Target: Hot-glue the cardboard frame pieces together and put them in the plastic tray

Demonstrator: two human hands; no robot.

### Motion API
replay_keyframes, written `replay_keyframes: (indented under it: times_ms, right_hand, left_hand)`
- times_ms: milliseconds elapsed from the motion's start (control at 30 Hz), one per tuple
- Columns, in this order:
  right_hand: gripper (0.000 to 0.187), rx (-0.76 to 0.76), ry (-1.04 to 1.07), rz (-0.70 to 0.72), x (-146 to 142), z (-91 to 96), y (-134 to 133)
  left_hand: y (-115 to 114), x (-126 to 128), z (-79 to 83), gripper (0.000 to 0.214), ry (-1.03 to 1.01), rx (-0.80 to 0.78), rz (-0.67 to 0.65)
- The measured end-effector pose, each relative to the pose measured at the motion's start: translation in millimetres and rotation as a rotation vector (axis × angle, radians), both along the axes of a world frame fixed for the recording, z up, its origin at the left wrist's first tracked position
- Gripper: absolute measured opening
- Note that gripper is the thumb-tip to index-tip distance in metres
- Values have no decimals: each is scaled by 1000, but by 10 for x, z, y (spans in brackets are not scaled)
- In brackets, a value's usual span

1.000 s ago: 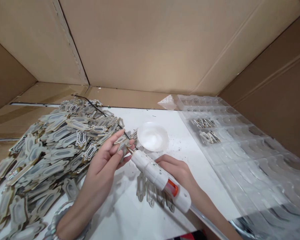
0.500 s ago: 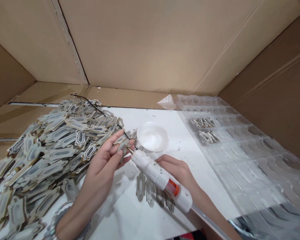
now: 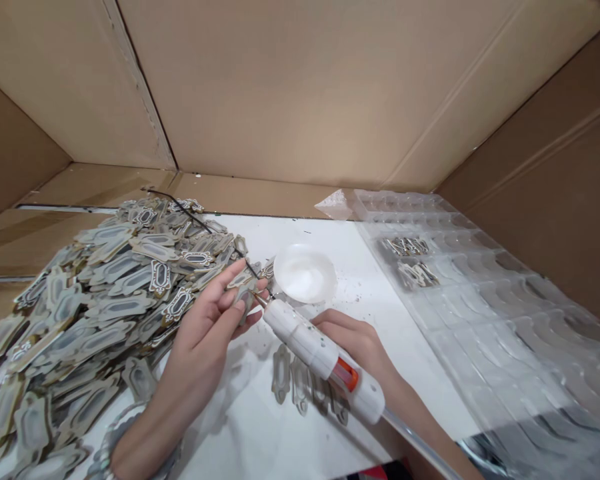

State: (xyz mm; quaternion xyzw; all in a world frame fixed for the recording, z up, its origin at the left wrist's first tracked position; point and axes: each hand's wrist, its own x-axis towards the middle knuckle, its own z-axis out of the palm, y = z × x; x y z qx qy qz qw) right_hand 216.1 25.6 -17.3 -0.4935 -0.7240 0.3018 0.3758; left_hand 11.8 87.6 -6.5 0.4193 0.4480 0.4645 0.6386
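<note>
My left hand pinches a small ornate frame-shaped piece between thumb and fingers, beside the big pile. My right hand grips a white glue gun with an orange trigger. The gun's metal tip touches the held piece. Several similar pieces lie in a row on the white surface under the gun. A thin black cord runs across the pile toward my hands.
A large heap of grey and gold ornate pieces covers the left. A small white dish stands just beyond my hands. A clear plastic compartment tray on the right holds a few pieces. Cardboard walls enclose the area.
</note>
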Motion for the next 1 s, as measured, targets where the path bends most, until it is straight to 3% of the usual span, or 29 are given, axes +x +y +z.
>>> replay_keyframes:
  times_ms: [367,533,667,833,1000]
  right_hand:
    - [14,30,-18,-35,2,1,-6]
    - [16,119,-9,-57,-9,28,5]
    - [17,180,6,-162,-16,54,-3]
    - [15,205,54,-369,1,61,12]
    - [15,231,67,-406,5,58,16]
  left_hand:
    - [-6,-16,8,48,-1,38,-9]
    - [-4,-3,-11,52,62,29,-50]
    - [-10,-17,-7,55,116,47,-99]
    - [78,-91,8,48,395,228,-83]
    - [264,-202,-43,49,892,504,-99]
